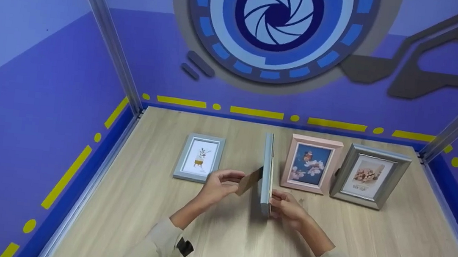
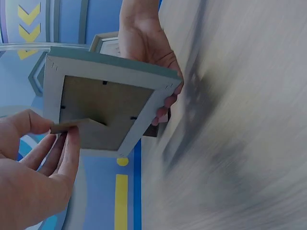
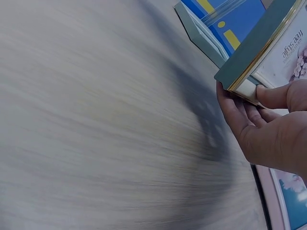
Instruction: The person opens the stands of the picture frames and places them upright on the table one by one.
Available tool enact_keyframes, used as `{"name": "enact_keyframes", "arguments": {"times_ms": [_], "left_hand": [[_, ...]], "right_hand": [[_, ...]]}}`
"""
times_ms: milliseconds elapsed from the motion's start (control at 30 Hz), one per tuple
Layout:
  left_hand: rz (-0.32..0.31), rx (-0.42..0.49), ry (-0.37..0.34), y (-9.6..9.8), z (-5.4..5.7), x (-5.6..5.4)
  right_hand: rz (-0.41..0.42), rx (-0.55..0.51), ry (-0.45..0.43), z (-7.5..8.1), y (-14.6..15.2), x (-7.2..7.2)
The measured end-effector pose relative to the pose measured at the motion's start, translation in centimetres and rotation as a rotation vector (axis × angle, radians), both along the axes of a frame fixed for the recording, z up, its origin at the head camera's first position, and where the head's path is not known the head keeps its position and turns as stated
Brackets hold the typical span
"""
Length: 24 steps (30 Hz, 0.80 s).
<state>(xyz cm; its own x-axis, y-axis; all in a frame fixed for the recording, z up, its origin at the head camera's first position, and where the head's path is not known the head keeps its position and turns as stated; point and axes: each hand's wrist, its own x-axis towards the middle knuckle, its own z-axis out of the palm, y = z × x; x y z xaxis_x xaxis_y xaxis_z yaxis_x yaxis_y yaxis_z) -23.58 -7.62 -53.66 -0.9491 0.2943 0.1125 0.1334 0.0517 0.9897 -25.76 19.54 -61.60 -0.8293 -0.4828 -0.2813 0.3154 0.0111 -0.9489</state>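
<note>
A blue-grey picture frame [image 1: 267, 173] stands on edge between my hands, seen side-on in the head view. My left hand [image 1: 219, 184] pinches the brown stand leg [image 1: 249, 182] between thumb and fingers, folded out from the back. In the left wrist view the back has a pale border and a brown backing board [image 2: 103, 103] with small dark tabs. My right hand [image 1: 289, 207] grips the frame's near lower corner, thumb on the front and fingers underneath. The front, in the right wrist view, carries a floral print [image 3: 292, 52] with lettering.
A light blue frame [image 1: 199, 158] with a plant picture is left of my hands. To the right stand a pink frame [image 1: 311, 164] with blossoms and a silver-grey frame [image 1: 370, 176] with a bouquet. Blue-purple panels [image 1: 257, 99] border the wooden table [image 1: 160, 138].
</note>
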Motion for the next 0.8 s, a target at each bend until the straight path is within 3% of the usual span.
{"name": "enact_keyframes", "arguments": {"times_ms": [100,233,367,533,700,800], "left_hand": [[0.071,-0.092,0.149,-0.12,0.22,-0.01],[0.133,-0.324,0.401,0.14,0.46,0.13],[0.112,-0.515,0.538,0.47,0.67,0.3],[0.028,-0.557,0.513,0.53,0.93,0.5],[-0.046,-0.552,0.358,0.25,0.92,0.83],[-0.057,-0.539,0.259,0.13,0.53,0.97]], "right_hand": [[-0.01,-0.018,-0.016,-0.15,0.11,0.12],[-0.026,-0.045,-0.03,-0.19,0.12,0.15],[-0.063,-0.049,-0.026,-0.12,-0.12,0.14],[-0.112,-0.015,0.005,0.08,-0.18,0.23],[-0.191,0.008,0.005,0.37,-0.17,0.31],[-0.23,0.031,0.006,0.46,-0.33,0.35]]}}
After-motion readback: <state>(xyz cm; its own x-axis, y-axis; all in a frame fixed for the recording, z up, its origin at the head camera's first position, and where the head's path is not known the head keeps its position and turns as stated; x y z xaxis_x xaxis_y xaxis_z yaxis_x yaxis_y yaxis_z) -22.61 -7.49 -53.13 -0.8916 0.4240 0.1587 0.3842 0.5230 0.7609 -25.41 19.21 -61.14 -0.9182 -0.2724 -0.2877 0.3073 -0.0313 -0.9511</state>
